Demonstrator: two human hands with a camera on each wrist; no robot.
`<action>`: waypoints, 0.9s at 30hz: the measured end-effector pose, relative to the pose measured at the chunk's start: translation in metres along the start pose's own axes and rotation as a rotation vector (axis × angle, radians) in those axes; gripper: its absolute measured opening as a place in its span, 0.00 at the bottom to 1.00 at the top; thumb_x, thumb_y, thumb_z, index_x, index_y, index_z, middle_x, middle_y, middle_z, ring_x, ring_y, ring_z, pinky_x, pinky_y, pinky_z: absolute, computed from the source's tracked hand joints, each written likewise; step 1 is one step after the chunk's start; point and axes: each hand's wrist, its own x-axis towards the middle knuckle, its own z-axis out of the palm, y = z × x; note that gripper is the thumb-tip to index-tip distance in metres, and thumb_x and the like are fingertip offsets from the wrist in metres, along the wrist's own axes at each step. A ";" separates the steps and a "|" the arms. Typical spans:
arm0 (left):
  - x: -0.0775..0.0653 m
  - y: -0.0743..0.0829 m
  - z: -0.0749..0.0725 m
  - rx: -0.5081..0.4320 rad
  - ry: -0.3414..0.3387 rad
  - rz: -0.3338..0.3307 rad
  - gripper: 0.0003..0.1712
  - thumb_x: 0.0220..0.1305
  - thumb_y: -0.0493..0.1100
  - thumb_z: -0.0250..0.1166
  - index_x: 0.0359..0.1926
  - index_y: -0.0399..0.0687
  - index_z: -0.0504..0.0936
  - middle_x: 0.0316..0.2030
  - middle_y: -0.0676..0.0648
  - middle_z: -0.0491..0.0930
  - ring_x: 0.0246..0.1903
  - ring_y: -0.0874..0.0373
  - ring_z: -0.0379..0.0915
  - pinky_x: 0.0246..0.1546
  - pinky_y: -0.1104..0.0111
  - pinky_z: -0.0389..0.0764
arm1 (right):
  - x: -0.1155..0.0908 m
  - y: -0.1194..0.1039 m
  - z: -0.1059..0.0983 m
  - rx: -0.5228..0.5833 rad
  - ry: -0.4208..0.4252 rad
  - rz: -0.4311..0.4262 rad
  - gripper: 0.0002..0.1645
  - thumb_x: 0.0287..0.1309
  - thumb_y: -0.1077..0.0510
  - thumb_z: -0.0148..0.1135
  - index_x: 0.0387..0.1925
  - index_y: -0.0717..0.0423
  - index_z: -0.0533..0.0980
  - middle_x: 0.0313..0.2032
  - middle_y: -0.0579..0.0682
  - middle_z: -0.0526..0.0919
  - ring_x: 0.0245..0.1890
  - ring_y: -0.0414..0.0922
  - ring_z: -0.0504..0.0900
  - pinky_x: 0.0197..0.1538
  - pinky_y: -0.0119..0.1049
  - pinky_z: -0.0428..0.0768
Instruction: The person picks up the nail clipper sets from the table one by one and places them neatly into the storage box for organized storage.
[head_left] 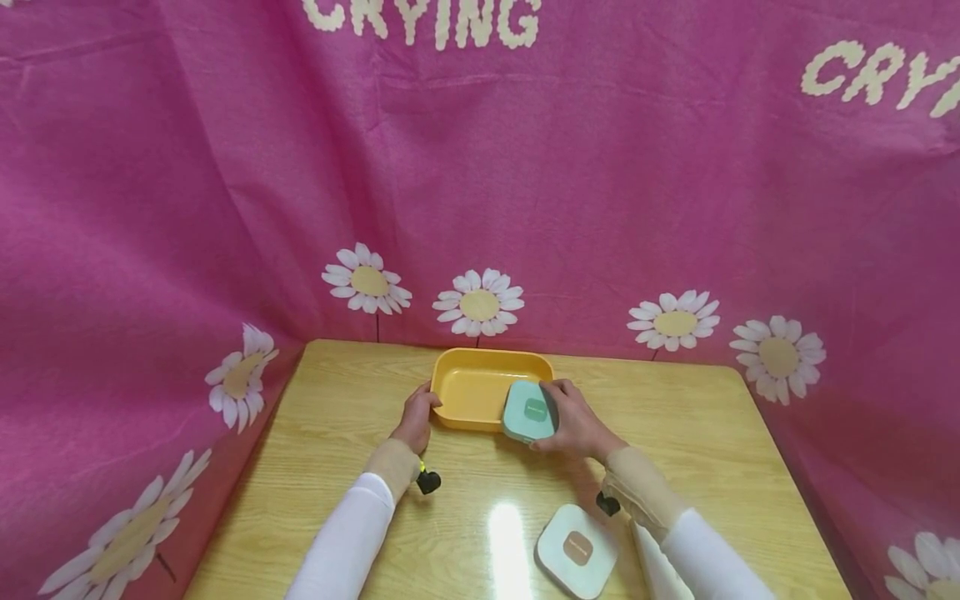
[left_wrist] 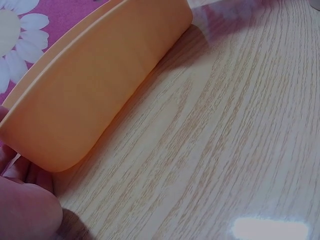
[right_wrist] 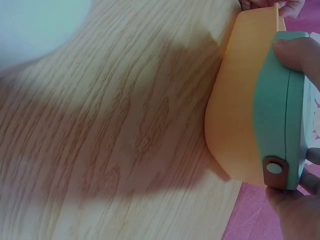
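A yellow rectangular basin (head_left: 472, 392) stands at the back of the wooden table. At its left end my left hand (head_left: 416, 419) grips the wall, the thumb at the rim; the left wrist view shows fingers (left_wrist: 22, 172) at the basin's corner. My right hand (head_left: 577, 421) holds a small square mint-green case (head_left: 527, 411) with a darker green label, over the basin's front right corner. Seen from the right wrist, thumb and fingers span the case, whose side carries a brown snap tab (right_wrist: 275, 172).
Nearer the front lies a white square case (head_left: 576, 552) with a brown label. Beside it, a pale object (head_left: 660, 567) is partly hidden by my right forearm. Pink flowered cloth (head_left: 525, 208) hangs behind the table and at its sides.
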 end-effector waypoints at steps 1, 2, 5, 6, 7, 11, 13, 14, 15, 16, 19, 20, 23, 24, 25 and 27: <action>0.000 0.000 0.000 -0.002 -0.001 0.001 0.44 0.53 0.27 0.47 0.76 0.29 0.64 0.74 0.30 0.65 0.69 0.43 0.63 0.62 0.68 0.66 | 0.001 0.000 0.000 0.003 -0.003 0.005 0.69 0.35 0.46 0.89 0.76 0.66 0.63 0.67 0.65 0.66 0.64 0.59 0.69 0.69 0.59 0.73; 0.000 0.000 0.000 -0.001 0.000 0.001 0.44 0.53 0.28 0.46 0.76 0.29 0.64 0.74 0.30 0.65 0.68 0.43 0.64 0.62 0.68 0.66 | 0.002 0.001 -0.001 0.001 -0.003 0.003 0.69 0.36 0.46 0.89 0.76 0.66 0.63 0.67 0.65 0.66 0.64 0.59 0.69 0.69 0.59 0.73; -0.001 0.001 0.000 0.002 0.006 0.000 0.44 0.54 0.28 0.46 0.76 0.30 0.64 0.74 0.30 0.65 0.67 0.44 0.64 0.61 0.69 0.66 | 0.005 0.001 -0.003 -0.006 -0.003 0.007 0.69 0.36 0.45 0.89 0.76 0.65 0.63 0.67 0.65 0.66 0.64 0.59 0.69 0.69 0.59 0.73; -0.001 0.001 0.000 0.003 0.009 -0.001 0.44 0.54 0.28 0.46 0.76 0.30 0.64 0.74 0.30 0.65 0.67 0.44 0.65 0.61 0.69 0.66 | 0.006 0.001 -0.003 -0.008 -0.002 0.008 0.69 0.36 0.45 0.88 0.76 0.65 0.63 0.67 0.65 0.66 0.64 0.59 0.69 0.69 0.59 0.73; -0.001 0.001 0.000 0.003 0.010 -0.002 0.44 0.54 0.28 0.46 0.76 0.30 0.64 0.73 0.30 0.66 0.67 0.45 0.65 0.61 0.69 0.66 | 0.007 0.002 -0.003 -0.014 -0.004 0.007 0.69 0.36 0.45 0.88 0.76 0.65 0.62 0.67 0.65 0.66 0.64 0.59 0.69 0.69 0.59 0.73; 0.000 -0.001 0.000 0.003 0.013 -0.003 0.43 0.54 0.28 0.46 0.76 0.30 0.65 0.73 0.30 0.66 0.66 0.44 0.65 0.60 0.69 0.67 | 0.012 0.003 -0.003 -0.024 -0.006 0.003 0.69 0.35 0.45 0.89 0.76 0.66 0.63 0.67 0.65 0.66 0.63 0.59 0.69 0.67 0.59 0.74; 0.000 -0.001 -0.001 0.002 0.011 0.001 0.43 0.53 0.28 0.46 0.76 0.29 0.65 0.73 0.30 0.67 0.66 0.44 0.66 0.60 0.69 0.67 | 0.015 0.003 -0.003 -0.027 -0.006 -0.004 0.68 0.36 0.45 0.89 0.75 0.65 0.63 0.67 0.65 0.66 0.63 0.59 0.70 0.67 0.58 0.75; 0.000 -0.001 -0.001 0.001 0.012 0.003 0.43 0.53 0.28 0.46 0.75 0.29 0.65 0.73 0.30 0.67 0.66 0.44 0.66 0.60 0.69 0.67 | 0.016 0.003 -0.004 -0.025 -0.005 -0.008 0.68 0.36 0.46 0.89 0.75 0.65 0.64 0.67 0.66 0.66 0.63 0.60 0.70 0.67 0.58 0.75; 0.000 -0.001 0.000 0.001 0.013 0.006 0.43 0.53 0.28 0.46 0.75 0.29 0.65 0.72 0.30 0.67 0.66 0.44 0.66 0.59 0.70 0.67 | 0.018 0.003 -0.004 -0.028 -0.003 -0.015 0.68 0.36 0.46 0.89 0.75 0.65 0.64 0.67 0.66 0.66 0.63 0.60 0.70 0.66 0.58 0.75; 0.000 -0.001 0.000 -0.002 0.016 0.008 0.43 0.53 0.28 0.46 0.75 0.29 0.65 0.72 0.30 0.67 0.65 0.44 0.66 0.59 0.70 0.67 | 0.020 0.003 -0.004 -0.026 -0.003 -0.017 0.68 0.36 0.46 0.89 0.75 0.65 0.64 0.67 0.66 0.66 0.63 0.60 0.70 0.67 0.58 0.75; 0.000 -0.001 0.001 0.000 0.024 0.018 0.43 0.52 0.28 0.47 0.75 0.29 0.66 0.72 0.30 0.68 0.64 0.45 0.67 0.57 0.71 0.68 | 0.024 0.003 -0.004 -0.033 -0.004 -0.018 0.68 0.36 0.47 0.89 0.75 0.65 0.64 0.66 0.66 0.66 0.63 0.60 0.70 0.67 0.58 0.75; 0.000 -0.002 0.001 0.002 0.027 0.020 0.43 0.52 0.28 0.47 0.75 0.28 0.66 0.72 0.30 0.68 0.64 0.45 0.68 0.57 0.72 0.68 | 0.025 0.003 -0.004 -0.037 -0.006 -0.019 0.68 0.35 0.46 0.89 0.75 0.66 0.64 0.66 0.66 0.66 0.63 0.60 0.70 0.67 0.58 0.74; -0.001 -0.002 0.000 0.005 0.033 0.021 0.43 0.52 0.28 0.47 0.74 0.29 0.67 0.71 0.30 0.69 0.63 0.46 0.69 0.55 0.73 0.70 | 0.030 0.004 -0.004 -0.045 -0.012 -0.023 0.68 0.36 0.47 0.88 0.75 0.66 0.64 0.66 0.67 0.66 0.62 0.60 0.70 0.66 0.58 0.75; -0.001 -0.002 0.000 0.007 0.031 0.022 0.43 0.52 0.28 0.47 0.74 0.29 0.67 0.71 0.30 0.69 0.63 0.46 0.69 0.55 0.73 0.70 | 0.031 0.004 -0.005 -0.044 -0.013 -0.026 0.67 0.36 0.47 0.88 0.75 0.66 0.64 0.66 0.67 0.67 0.62 0.60 0.70 0.66 0.58 0.75; -0.001 -0.002 0.000 0.007 0.030 0.023 0.43 0.52 0.28 0.47 0.74 0.28 0.67 0.70 0.30 0.69 0.63 0.45 0.69 0.55 0.72 0.70 | 0.032 0.004 -0.005 -0.037 -0.014 -0.025 0.67 0.36 0.47 0.88 0.75 0.66 0.64 0.66 0.67 0.66 0.62 0.60 0.70 0.66 0.58 0.75; -0.001 -0.002 -0.001 0.003 0.023 0.017 0.43 0.52 0.27 0.47 0.74 0.29 0.67 0.71 0.30 0.69 0.63 0.45 0.68 0.55 0.72 0.70 | 0.035 0.003 -0.006 -0.022 -0.015 -0.024 0.67 0.36 0.48 0.88 0.75 0.66 0.64 0.66 0.67 0.67 0.62 0.60 0.70 0.65 0.57 0.75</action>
